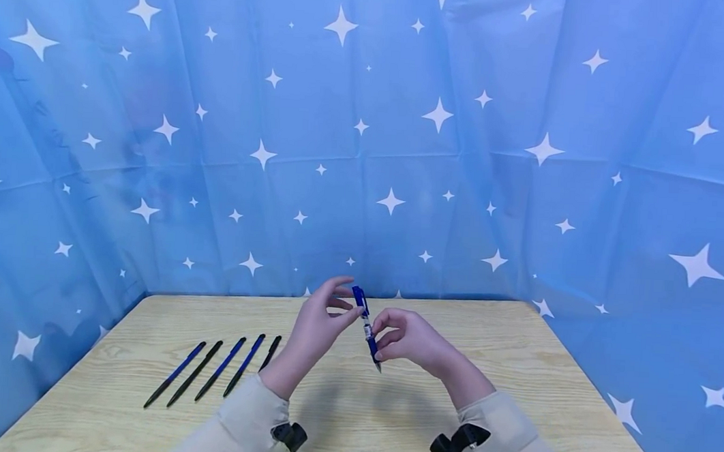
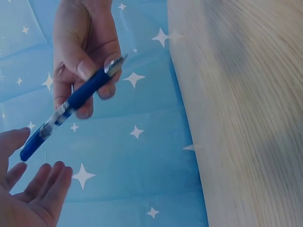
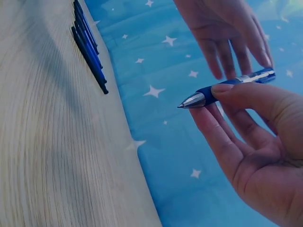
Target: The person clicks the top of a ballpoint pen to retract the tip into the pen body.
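A blue retractable pen (image 1: 367,329) with a clear middle section and a silver tip is held tilted above the wooden table, tip down. My right hand (image 1: 416,341) pinches its blue grip near the tip between thumb and fingers, as the right wrist view shows on the pen (image 3: 208,96). At the other end, my left hand (image 1: 325,321) has its fingers spread loosely, with the thumb right by the clip end. In the left wrist view, the left hand's fingers (image 2: 47,187) are apart around that end of the pen (image 2: 75,100).
Several blue and black pens (image 1: 174,374) lie slanted in a row on the left part of the table (image 1: 549,406); the left forearm partly covers the rightmost one. A blue curtain with white stars (image 1: 366,151) hangs behind and beside the table. Each sleeve carries a black wrist mount (image 1: 460,444).
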`<state>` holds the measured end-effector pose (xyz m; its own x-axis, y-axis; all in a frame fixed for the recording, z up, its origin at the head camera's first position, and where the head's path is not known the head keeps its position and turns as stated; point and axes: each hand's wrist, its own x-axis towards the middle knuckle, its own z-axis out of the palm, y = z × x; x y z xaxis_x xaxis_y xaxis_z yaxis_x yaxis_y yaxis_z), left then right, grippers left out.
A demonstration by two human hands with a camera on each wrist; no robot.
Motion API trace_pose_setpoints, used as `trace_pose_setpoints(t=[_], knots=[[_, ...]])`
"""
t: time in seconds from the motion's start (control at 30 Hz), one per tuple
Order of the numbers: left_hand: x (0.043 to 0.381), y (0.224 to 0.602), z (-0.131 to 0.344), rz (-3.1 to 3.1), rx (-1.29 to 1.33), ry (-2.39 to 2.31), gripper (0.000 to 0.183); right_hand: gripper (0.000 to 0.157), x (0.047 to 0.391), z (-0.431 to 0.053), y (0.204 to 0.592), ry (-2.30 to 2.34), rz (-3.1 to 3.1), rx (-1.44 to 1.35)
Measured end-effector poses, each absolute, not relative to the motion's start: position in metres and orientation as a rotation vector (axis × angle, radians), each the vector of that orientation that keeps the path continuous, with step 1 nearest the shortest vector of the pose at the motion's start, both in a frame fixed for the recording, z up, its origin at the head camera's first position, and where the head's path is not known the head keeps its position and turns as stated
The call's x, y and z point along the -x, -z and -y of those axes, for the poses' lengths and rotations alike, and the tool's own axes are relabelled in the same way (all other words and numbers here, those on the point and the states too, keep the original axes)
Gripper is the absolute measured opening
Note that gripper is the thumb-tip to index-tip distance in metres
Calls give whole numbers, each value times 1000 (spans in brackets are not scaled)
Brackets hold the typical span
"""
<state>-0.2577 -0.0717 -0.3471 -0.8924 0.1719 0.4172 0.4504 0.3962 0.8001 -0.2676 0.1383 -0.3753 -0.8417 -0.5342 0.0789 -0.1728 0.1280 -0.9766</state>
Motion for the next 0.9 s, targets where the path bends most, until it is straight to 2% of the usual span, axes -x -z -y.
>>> trace_pose_setpoints(t=[0.3, 0.9], knots=[[259, 345, 62, 2192, 554, 1717, 40, 27, 260, -130, 374, 1850, -2146, 641], [256, 342, 60, 2019, 532, 2003, 35, 24, 257, -117, 383, 1957, -2118, 606]])
